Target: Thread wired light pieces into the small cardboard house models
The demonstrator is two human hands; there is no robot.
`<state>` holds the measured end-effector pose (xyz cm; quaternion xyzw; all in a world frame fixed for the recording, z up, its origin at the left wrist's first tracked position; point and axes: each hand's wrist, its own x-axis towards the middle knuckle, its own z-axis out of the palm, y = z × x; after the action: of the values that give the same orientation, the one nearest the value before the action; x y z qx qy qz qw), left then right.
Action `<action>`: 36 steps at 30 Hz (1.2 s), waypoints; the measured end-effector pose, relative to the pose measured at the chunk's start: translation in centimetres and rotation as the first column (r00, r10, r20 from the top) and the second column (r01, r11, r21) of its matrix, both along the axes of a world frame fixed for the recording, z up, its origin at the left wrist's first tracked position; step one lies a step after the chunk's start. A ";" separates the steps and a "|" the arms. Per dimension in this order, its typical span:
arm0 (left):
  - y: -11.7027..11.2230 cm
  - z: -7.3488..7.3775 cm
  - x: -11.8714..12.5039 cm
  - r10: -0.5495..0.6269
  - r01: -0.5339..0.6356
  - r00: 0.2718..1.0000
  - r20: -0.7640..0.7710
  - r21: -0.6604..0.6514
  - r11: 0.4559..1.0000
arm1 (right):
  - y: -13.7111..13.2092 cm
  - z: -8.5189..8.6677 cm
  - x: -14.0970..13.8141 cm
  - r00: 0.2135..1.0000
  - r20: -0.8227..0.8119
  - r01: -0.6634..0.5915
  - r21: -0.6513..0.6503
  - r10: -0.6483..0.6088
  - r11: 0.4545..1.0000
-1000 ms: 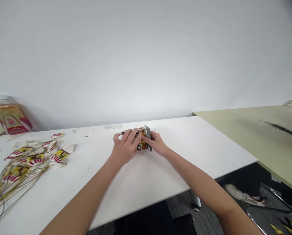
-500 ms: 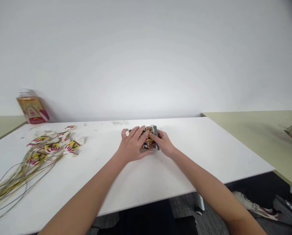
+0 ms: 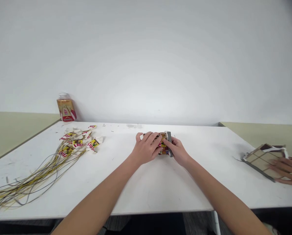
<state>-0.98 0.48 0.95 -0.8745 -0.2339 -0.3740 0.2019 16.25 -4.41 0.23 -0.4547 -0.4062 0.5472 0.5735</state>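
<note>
Both hands are at work on 1 printed block (image 3: pixel 164 152), which sits between them at or just above the white table (image 3: pixel 160 182); contact with the tabletop cannot be confirmed. The block serves as reference for all positions below.

Left hand (image 3: pixel 147 150): laid over the left part of the block, fingers bent and slightly parted, holding it and hiding much of its printed face. Right hand (image 3: pixel 180 152): at the right end of the block, beside the grey strip (image 3: pixel 169 135), thumb on the front face, holding that end; its other fingers are partly hidden.

Left of the block, well apart: a loose heap of striped pieces (image 3: pixel 77 143) in red, white and yellow. Yellow and dark wires (image 3: pixel 36 179) trail from the heap, further left and nearer the viewer than the block. Left of and behind the block: 1 bottle (image 3: pixel 66 109) with a gold and red label, upright near the wall (image 3: pixel 146 58).

Right of the block, well apart: a co-worker's hand (image 3: pixel 289 169), blurred, against a panelled piece (image 3: pixel 259 158) with dark edging. Its grip cannot be judged.
</note>
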 end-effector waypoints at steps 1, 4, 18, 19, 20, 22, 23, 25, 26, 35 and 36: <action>0.1 0.0 -0.1 0.002 -0.002 1.000 -0.005 -0.016 1.000 | 0.0 0.0 0.0 1.000 0.003 -0.002 -0.003 0.002 1.000; 0.4 0.2 -0.4 0.021 -0.022 1.000 -0.021 -0.083 0.996 | 0.0 0.1 0.1 1.000 0.025 0.003 0.004 -0.003 1.000; 1.0 0.0 -0.3 -0.027 0.032 0.999 0.040 -0.140 0.990 | 0.2 0.1 0.3 0.999 0.036 0.005 0.027 -0.006 1.000; 1.0 0.0 -0.3 -0.032 0.038 0.999 0.044 -0.140 0.989 | 0.2 0.0 0.3 0.999 0.048 0.014 0.034 -0.015 0.999; 1.0 0.0 -0.3 -0.038 0.044 0.998 0.049 -0.139 0.989 | 0.3 -0.1 0.3 0.998 0.059 0.026 0.041 -0.028 0.999; 1.0 -0.1 -0.2 -0.046 0.054 0.997 0.062 -0.137 0.989 | 0.5 -0.4 0.3 0.995 0.083 0.049 0.055 -0.054 0.997; 1.0 -0.2 -0.2 -0.048 0.057 0.997 0.067 -0.139 0.989 | 0.6 -0.6 0.3 0.993 0.096 0.061 0.062 -0.067 0.996; 1.1 -0.3 -0.1 -0.045 0.056 0.996 0.077 -0.145 0.988 | 0.8 -1.0 0.4 0.989 0.120 0.072 0.079 -0.081 0.994; 1.1 -0.3 -0.1 -0.044 0.056 0.996 0.081 -0.146 0.988 | 0.9 -1.1 0.4 0.989 0.127 0.072 0.085 -0.082 0.994; 1.1 -0.5 0.0 -0.033 0.045 0.995 0.090 -0.132 0.990 | 0.9 -1.2 0.6 0.980 0.176 0.075 0.098 -0.092 0.992; 1.2 -0.5 0.0 -0.025 0.037 0.996 0.086 -0.139 0.990 | 0.8 -1.1 0.6 0.978 0.184 0.081 0.095 -0.097 0.992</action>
<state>-0.96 1.66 0.42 -0.8735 -0.2543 -0.3962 0.1238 16.82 -3.56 -0.90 -0.4969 -0.4613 0.4572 0.5756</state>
